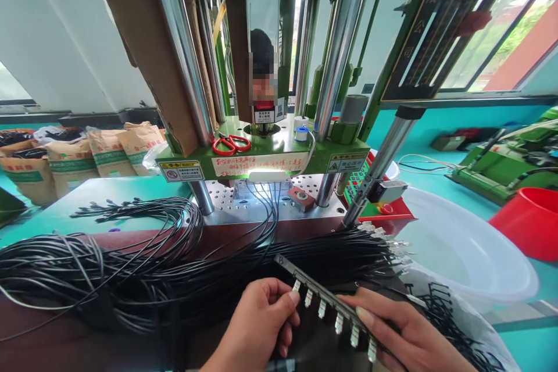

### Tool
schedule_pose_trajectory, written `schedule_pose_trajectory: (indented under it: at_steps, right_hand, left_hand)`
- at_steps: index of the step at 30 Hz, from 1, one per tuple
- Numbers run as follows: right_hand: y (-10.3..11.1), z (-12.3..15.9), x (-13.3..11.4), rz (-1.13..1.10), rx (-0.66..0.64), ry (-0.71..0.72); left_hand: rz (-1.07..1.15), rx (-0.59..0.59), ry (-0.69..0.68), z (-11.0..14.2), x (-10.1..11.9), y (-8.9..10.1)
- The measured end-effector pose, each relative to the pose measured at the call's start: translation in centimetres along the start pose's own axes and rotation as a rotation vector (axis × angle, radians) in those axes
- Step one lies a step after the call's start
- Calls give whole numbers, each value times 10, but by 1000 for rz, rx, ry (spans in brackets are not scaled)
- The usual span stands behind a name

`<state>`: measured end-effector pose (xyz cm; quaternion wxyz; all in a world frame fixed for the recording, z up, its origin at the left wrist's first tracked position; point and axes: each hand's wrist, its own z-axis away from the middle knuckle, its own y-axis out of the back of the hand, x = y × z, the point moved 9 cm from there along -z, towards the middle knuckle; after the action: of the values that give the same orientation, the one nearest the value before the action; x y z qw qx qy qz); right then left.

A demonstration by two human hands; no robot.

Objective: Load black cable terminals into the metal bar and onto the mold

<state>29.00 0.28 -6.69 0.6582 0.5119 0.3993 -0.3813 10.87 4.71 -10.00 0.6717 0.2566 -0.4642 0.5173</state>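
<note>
Head view: dark strip (331, 301) with small white plugs, just before the black wire bundle (174, 279). Left hand (257, 325) pinches its near end; right hand (410, 337) closes along it. Likely light, stiff; plugs fragile, so hold the bar.

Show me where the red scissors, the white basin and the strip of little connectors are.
red scissors (231, 144), head view, on the handles.
white basin (505, 296), head view, on its rim.
connector strip (325, 297), head view, on the dark bar.

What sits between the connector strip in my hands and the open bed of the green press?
The pile of black cables lies across the bench between the connector strip, held by the left hand and right hand, and the press bed. Nothing else visible blocks it.
</note>
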Motion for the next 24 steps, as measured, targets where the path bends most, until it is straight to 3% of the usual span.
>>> schedule_pose_trajectory:
  at_steps: [5,10,13,15,17,20,24]
  right_hand:
    - [0,0,1,85,-8,11]
    - [-4,0,-6,-1,7,-41]
    - [-5,-1,-16,-30,0,6]
    - [-6,-2,-16,-49,-37,34]
    - [-8,-5,-5,-89,-98,-34]
    - [-8,-12,6,-85,-173,-111]
    - [-12,-26,-21,167,-285,71]
  left_hand:
    - [0,8,8,4,0,2]
    - [-8,25,-2,6,2,0]
    - [14,0,-7,6,-1,-1]
    - [-87,7,-39,14,5,5]
    - [-266,66,-113,28,25,19]
    - [-394,196,-233,54,75,48]
    - [-412,290,-424,57,147,79]
